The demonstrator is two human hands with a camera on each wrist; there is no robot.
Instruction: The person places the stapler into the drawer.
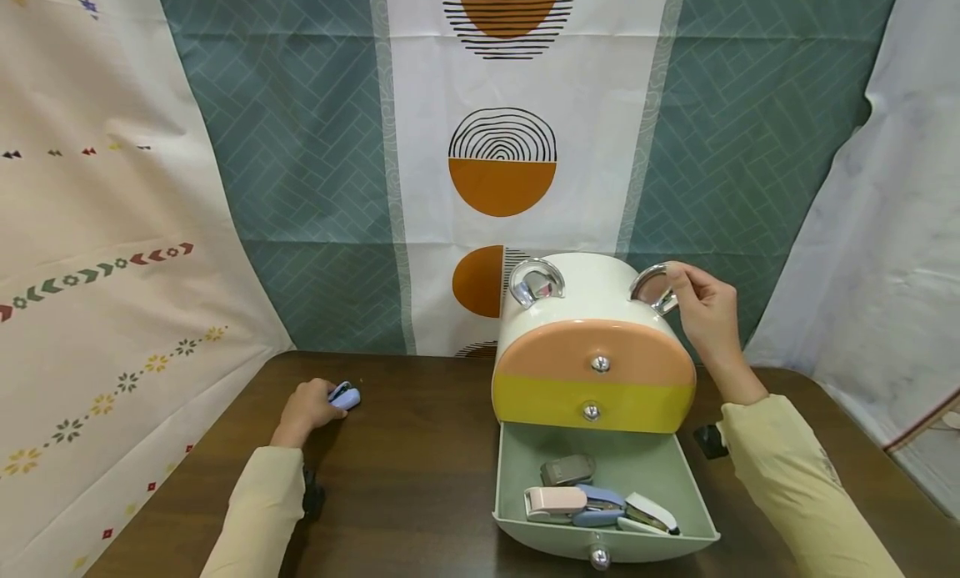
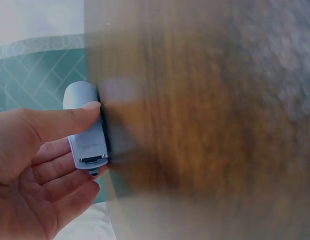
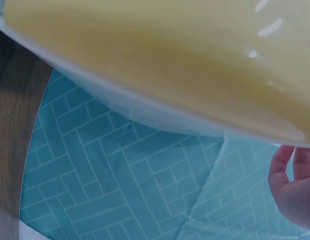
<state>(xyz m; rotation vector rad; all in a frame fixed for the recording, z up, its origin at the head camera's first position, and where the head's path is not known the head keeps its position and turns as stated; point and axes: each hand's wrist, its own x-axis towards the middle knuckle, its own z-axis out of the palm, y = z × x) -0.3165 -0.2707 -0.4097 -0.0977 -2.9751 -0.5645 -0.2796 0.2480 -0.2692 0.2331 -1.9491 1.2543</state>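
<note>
My left hand [image 1: 307, 407] pinches a small light-blue stapler [image 1: 347, 397] at the left of the table. In the left wrist view the thumb lies over the stapler [image 2: 88, 142] and the other fingers are behind it. On the right, my right hand [image 1: 705, 315] grips a silver ring handle [image 1: 651, 286] on top of a rounded toy-like drawer cabinet [image 1: 592, 290]. The cabinet's green bottom drawer [image 1: 637, 453] is pulled out. Inside lie a pink stapler [image 1: 553, 501], a blue stapler [image 1: 597, 506], a white stapler [image 1: 647, 513] and a grey stapler-like thing [image 1: 567, 469].
Above the green drawer sit an orange drawer front [image 1: 555, 353] and a yellow drawer front [image 1: 540, 399], both pushed in, with silver knobs. A second ring handle [image 1: 536, 282] is at the cabinet's left. Patterned cloth [image 1: 315, 186] hangs behind the brown table [image 1: 420, 461].
</note>
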